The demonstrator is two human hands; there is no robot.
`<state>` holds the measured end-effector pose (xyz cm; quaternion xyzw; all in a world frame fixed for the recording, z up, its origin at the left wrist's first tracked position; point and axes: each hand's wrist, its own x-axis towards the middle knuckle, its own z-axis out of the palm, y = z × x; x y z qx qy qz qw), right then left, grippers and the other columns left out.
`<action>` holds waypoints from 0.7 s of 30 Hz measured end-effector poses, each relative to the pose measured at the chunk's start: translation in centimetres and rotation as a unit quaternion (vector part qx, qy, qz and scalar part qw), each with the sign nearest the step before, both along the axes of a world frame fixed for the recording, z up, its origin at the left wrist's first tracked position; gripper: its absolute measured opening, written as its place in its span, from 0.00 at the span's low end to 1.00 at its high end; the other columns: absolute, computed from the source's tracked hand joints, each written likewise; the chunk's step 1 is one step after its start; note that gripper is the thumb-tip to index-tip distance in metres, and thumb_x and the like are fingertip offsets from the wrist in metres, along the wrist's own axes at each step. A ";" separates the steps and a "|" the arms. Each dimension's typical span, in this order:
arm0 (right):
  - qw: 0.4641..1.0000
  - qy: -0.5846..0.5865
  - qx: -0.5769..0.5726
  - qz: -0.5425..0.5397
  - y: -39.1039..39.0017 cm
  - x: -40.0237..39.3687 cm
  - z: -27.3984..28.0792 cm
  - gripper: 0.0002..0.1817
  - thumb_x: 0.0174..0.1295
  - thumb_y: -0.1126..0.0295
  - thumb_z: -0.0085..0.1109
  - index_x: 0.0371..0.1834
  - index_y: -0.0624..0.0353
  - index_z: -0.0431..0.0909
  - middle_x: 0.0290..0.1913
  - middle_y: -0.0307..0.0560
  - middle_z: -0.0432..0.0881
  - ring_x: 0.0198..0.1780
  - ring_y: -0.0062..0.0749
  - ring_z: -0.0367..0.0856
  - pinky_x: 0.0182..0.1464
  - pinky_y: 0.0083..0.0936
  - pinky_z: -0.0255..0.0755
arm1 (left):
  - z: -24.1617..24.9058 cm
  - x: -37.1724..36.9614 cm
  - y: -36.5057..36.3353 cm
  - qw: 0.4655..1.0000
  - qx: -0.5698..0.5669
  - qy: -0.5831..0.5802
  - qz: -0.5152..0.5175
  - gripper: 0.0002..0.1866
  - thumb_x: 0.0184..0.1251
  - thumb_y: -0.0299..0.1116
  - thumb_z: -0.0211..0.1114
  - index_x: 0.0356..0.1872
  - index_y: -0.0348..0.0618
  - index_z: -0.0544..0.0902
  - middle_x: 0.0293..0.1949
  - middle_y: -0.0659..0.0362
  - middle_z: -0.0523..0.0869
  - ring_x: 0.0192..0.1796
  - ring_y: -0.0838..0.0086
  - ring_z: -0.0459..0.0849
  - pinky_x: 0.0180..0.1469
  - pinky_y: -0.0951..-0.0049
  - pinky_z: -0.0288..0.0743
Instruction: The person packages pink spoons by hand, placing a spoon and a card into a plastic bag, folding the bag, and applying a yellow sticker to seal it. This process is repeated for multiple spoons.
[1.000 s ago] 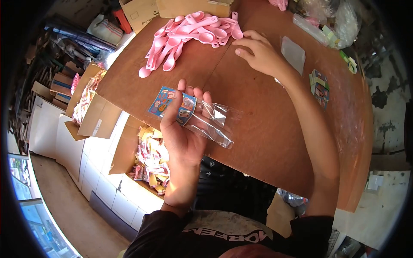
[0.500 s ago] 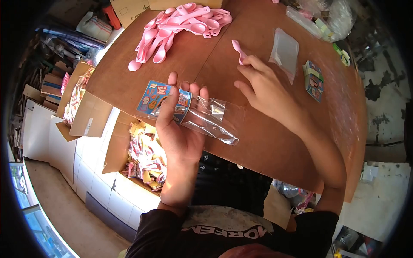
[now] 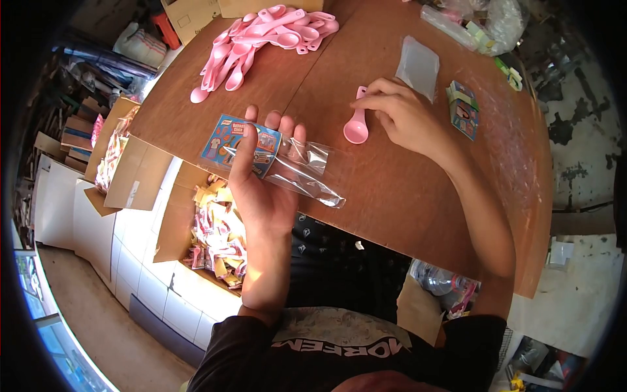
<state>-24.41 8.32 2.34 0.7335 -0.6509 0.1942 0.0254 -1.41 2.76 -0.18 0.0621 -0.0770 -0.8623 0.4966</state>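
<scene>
Pink plastic spoon point(image 3: 356, 131): right hand point(image 3: 406, 116) pinching its handle.
Clear plastic bag point(image 3: 312, 182), blue printed card point(image 3: 218, 141): left hand point(image 3: 264, 204) holding both under its thumb.

At six o'clock I saw a black short-sleeved shirt point(image 3: 261, 366) with a greyish print point(image 3: 343, 324) and pale capitals point(image 3: 346, 349). Just above, I noticed black cloth point(image 3: 346, 261) with small pale motifs point(image 3: 302, 238).

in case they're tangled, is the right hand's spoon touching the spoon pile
Apart. The head view shows bare tabletop between the spoon and the spoon pile.
</scene>
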 end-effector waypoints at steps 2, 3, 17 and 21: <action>1.000 -0.012 0.019 0.014 0.0 -0.8 -0.5 0.15 0.54 0.81 0.57 0.43 0.53 0.85 0.47 0.40 0.78 0.52 0.35 0.75 0.53 0.33 0.71 | 0.0 -0.1 0.1 1.000 -0.008 -0.022 0.001 0.19 0.70 0.33 0.58 0.58 0.35 0.71 0.50 0.52 0.78 0.56 0.63 0.78 0.63 0.58 0.72; 1.000 -0.004 0.014 0.022 -0.1 -0.8 -0.5 0.13 0.54 0.80 0.58 0.42 0.54 0.84 0.47 0.39 0.78 0.52 0.36 0.74 0.53 0.33 0.71 | 0.2 -0.2 0.2 1.000 -0.009 -0.023 0.001 0.19 0.70 0.33 0.58 0.58 0.35 0.71 0.50 0.52 0.78 0.56 0.63 0.78 0.63 0.58 0.72; 0.810 -0.512 0.270 -0.093 8.0 4.3 4.1 0.10 0.65 0.68 0.59 0.41 0.63 0.77 0.31 0.45 0.84 0.17 0.09 0.66 0.13 0.10 0.58 | 0.3 -0.8 -0.2 0.990 -0.072 -0.049 0.108 0.25 0.71 0.40 0.58 0.64 0.40 0.65 0.56 0.48 0.73 0.62 0.56 0.73 0.66 0.52 0.67; 0.731 -0.614 0.290 -0.075 9.5 4.7 3.8 0.13 0.65 0.68 0.58 0.47 0.66 0.75 0.34 0.50 0.85 0.15 0.10 0.66 0.14 0.10 0.59 | 0.3 -2.0 0.7 0.986 -0.106 -0.070 0.106 0.27 0.72 0.41 0.57 0.66 0.42 0.62 0.54 0.49 0.73 0.60 0.54 0.73 0.65 0.51 0.68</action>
